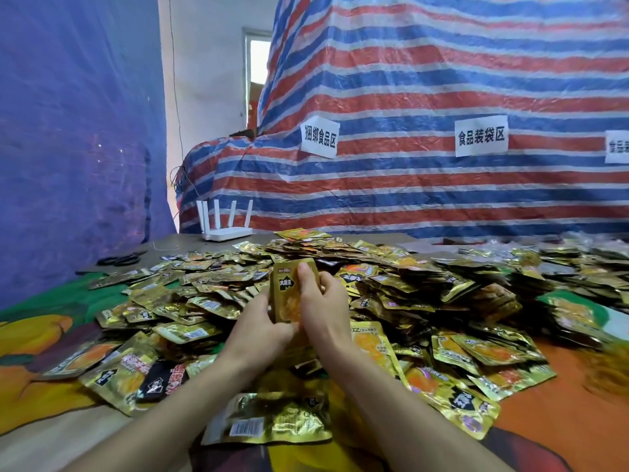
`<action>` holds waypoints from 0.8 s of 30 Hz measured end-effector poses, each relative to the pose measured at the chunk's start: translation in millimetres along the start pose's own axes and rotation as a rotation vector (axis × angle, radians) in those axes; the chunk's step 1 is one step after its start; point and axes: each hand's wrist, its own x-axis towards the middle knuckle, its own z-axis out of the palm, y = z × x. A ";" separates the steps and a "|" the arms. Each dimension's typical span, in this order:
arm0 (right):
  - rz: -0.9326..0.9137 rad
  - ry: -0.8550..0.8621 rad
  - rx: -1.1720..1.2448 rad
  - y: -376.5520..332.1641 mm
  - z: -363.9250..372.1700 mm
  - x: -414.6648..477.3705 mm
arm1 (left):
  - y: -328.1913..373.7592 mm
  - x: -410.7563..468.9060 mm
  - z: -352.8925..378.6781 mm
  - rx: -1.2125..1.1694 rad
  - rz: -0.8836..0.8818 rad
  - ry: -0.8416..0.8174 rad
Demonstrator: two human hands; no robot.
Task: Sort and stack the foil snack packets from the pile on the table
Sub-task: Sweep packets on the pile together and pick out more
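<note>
A wide pile of gold foil snack packets (391, 287) covers the table in front of me. Both hands hold a small upright stack of gold packets (287, 294) above the pile's near side. My left hand (262, 327) grips the stack's lower left edge. My right hand (323, 301) wraps its right side, with the thumb pressed on the front near the top. The front packet shows a black label and an orange picture. How many packets the stack holds is hidden by my fingers.
A white router (226, 223) with several antennas stands at the table's far left. Black scissors (119, 258) lie near the left edge. A striped red, white and blue tarp (442, 80) with paper signs rises behind the table. A blue sheet (75, 131) hangs on the left.
</note>
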 end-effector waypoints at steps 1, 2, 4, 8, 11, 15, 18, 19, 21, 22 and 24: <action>0.019 0.013 0.027 -0.8 0.4 0.4 | 6.0 4.9 0.9 0.031 0.004 -0.015; 0.054 0.029 0.070 -2.7 -0.1 0.7 | 9.8 8.8 2.5 0.053 0.012 -0.024; 0.138 0.052 0.143 -6.6 -3.2 3.1 | 8.6 10.2 6.1 0.072 -0.004 -0.012; 0.205 -0.021 0.057 -7.0 -7.0 -0.9 | -8.8 2.3 10.1 -0.081 0.004 0.056; 0.253 -0.117 0.036 -9.6 -3.9 -5.4 | -11.8 3.0 10.3 -0.166 0.054 0.039; 0.272 -0.110 0.143 -17.4 -1.7 -5.6 | -13.3 -1.9 16.0 -0.263 0.084 -0.116; 0.193 -0.076 0.048 -23.3 -5.4 -2.7 | -16.2 -1.8 17.5 -0.263 0.081 -0.111; 0.164 -0.066 -0.002 -22.9 -9.1 -1.3 | -16.3 -2.5 17.9 -0.251 0.085 -0.112; 0.100 -0.056 -0.072 -21.4 -20.5 -0.2 | -16.4 -4.2 19.9 -0.228 0.125 -0.138; 0.066 -0.060 -0.112 -21.4 -28.1 -1.3 | -17.4 -4.7 20.9 -0.219 0.149 -0.162; 0.005 -0.083 -0.238 -20.4 -47.2 -3.0 | -18.8 -5.8 21.8 -0.210 0.168 -0.221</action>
